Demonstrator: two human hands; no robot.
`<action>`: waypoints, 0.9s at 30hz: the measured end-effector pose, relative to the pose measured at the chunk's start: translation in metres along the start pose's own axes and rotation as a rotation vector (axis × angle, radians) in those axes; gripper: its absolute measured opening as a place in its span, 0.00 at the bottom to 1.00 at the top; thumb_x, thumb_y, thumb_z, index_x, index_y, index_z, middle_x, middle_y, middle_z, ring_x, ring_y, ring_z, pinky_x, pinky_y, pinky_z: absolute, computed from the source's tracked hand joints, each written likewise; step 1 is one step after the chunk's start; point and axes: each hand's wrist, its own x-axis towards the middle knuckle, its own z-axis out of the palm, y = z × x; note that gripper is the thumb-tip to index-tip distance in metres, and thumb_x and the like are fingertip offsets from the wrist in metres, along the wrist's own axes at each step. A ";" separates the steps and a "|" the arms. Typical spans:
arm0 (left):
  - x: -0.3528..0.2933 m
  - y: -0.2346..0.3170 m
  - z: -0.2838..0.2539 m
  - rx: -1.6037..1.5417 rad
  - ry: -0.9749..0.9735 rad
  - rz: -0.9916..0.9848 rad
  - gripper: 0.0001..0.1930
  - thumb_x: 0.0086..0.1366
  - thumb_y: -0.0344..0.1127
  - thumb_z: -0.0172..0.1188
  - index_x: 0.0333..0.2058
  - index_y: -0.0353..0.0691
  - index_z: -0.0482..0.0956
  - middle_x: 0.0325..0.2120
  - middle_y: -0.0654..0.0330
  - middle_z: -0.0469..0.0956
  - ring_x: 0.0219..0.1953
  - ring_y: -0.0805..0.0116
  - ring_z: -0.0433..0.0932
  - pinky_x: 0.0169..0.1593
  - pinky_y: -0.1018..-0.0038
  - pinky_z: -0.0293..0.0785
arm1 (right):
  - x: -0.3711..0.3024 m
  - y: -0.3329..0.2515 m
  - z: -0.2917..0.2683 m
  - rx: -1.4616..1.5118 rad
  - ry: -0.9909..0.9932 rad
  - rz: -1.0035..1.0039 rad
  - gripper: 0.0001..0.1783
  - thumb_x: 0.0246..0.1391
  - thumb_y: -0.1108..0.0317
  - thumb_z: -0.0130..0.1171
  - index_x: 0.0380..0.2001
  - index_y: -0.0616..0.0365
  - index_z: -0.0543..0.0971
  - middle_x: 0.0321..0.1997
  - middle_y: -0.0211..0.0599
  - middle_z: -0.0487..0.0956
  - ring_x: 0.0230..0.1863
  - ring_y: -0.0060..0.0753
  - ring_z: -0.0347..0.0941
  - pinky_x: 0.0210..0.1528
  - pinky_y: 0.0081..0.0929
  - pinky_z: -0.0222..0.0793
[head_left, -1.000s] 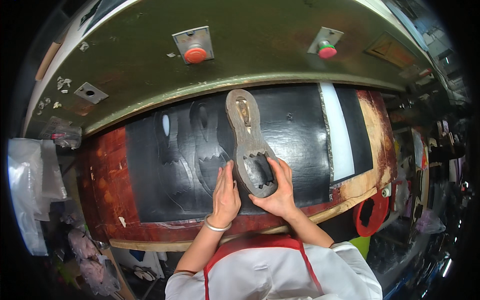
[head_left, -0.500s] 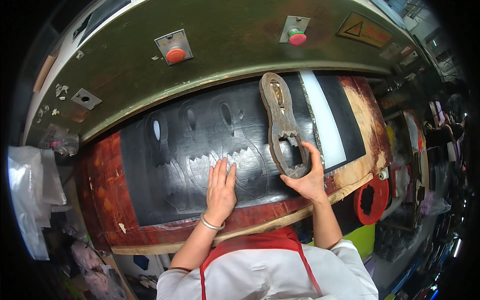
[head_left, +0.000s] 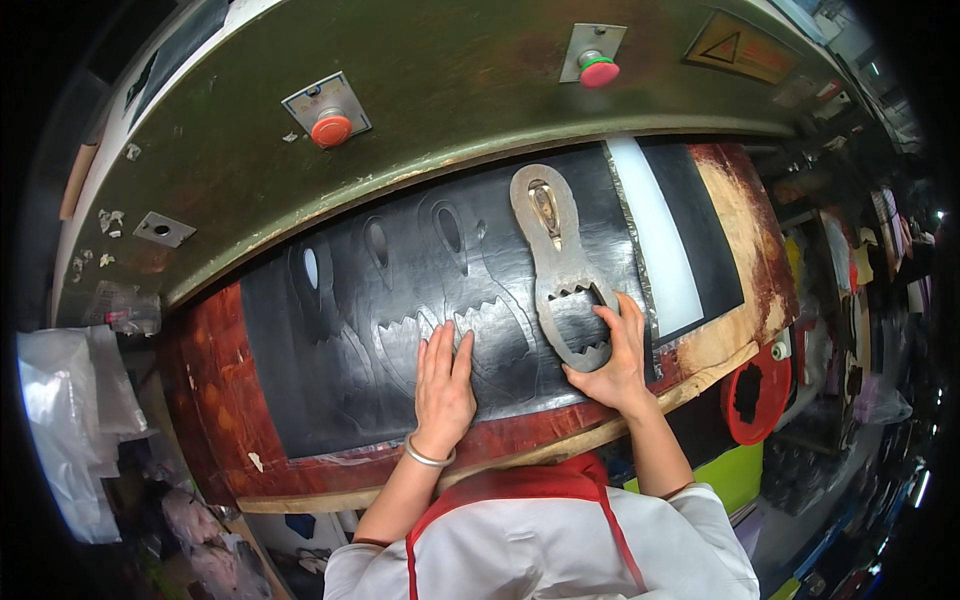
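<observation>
1. The fingers (head_left: 612,325) of the right hand (head_left: 610,362) are spread and pressed on the lower end of a metal cutting die (head_left: 562,268); they rest on top of it and curl slightly over its edge rather than closing around it.
2. The left hand (head_left: 443,385) lies flat, palm down, fingers straight and close together, on a black sheet (head_left: 400,330). It holds nothing. A thin bracelet (head_left: 428,458) circles its wrist.
3. The cutting die is a grey, worn steel outline, long and narrow, rounded at the top and wider at the bottom. Its upper part has a teardrop opening; its lower part has an opening with saw-toothed edges.
4. The die lies on the right part of the black sheet, just left of a white strip (head_left: 655,240), with its rounded top pointing away from the person.
5. The black sheet shows cut-out shapes matching the die, side by side to its left.
6. The sheet rests on a scarred, reddish cutting board (head_left: 215,400).
7. Above, a green press head (head_left: 450,90) carries two red buttons (head_left: 331,128).
</observation>
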 end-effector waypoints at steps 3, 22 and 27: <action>0.004 -0.001 0.000 -0.007 0.002 -0.012 0.25 0.56 0.20 0.50 0.55 0.36 0.71 0.59 0.44 0.64 0.62 0.47 0.63 0.66 0.54 0.54 | 0.004 0.002 0.002 0.015 0.000 0.022 0.51 0.19 0.71 0.75 0.55 0.56 0.65 0.61 0.59 0.60 0.63 0.64 0.55 0.63 0.51 0.55; 0.018 -0.005 -0.002 -0.032 -0.012 -0.047 0.24 0.56 0.20 0.49 0.54 0.35 0.72 0.59 0.44 0.65 0.62 0.46 0.63 0.66 0.53 0.54 | 0.017 0.009 -0.003 -0.025 0.112 0.173 0.42 0.20 0.70 0.76 0.45 0.56 0.67 0.61 0.58 0.61 0.63 0.60 0.57 0.62 0.47 0.55; 0.030 -0.010 -0.001 -0.029 0.017 -0.021 0.25 0.55 0.20 0.49 0.54 0.34 0.71 0.59 0.43 0.64 0.62 0.45 0.62 0.66 0.53 0.54 | 0.033 0.011 0.008 -0.082 0.095 0.140 0.50 0.21 0.69 0.76 0.55 0.57 0.65 0.60 0.61 0.60 0.62 0.62 0.56 0.63 0.50 0.54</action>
